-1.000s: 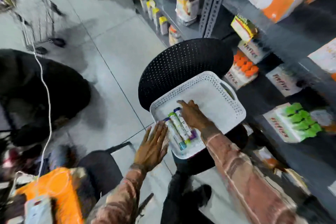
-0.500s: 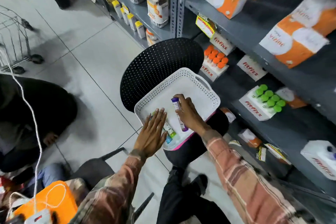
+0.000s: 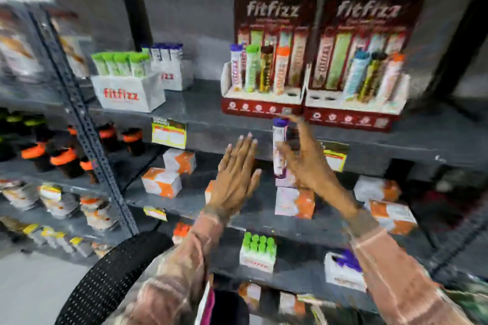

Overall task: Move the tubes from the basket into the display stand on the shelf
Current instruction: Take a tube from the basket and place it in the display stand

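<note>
My right hand [image 3: 306, 163] holds a white tube with a purple cap [image 3: 279, 145] upright, just below the front edge of the shelf. Straight above it stands a dark red display stand [image 3: 261, 108] with several tubes in its holes and an empty hole at its right end. A second dark red stand [image 3: 353, 116] beside it holds three tubes and has empty holes on its left. My left hand [image 3: 235, 177] is raised flat, fingers apart, holding nothing, left of the tube. Only a sliver of the white basket [image 3: 203, 306] shows at the bottom edge.
White boxes of green-capped tubes [image 3: 126, 87] and purple-capped tubes [image 3: 169, 68] stand left on the same shelf. Lower shelves carry orange and white boxes [image 3: 162, 182] and more tube boxes [image 3: 258, 253]. A black perforated chair back [image 3: 111, 277] sits at bottom left.
My view swung up from the basket to the shelf. My right hand lifted the purple-capped tube out of the basket to shelf height. My left hand left the basket and rose, empty.
</note>
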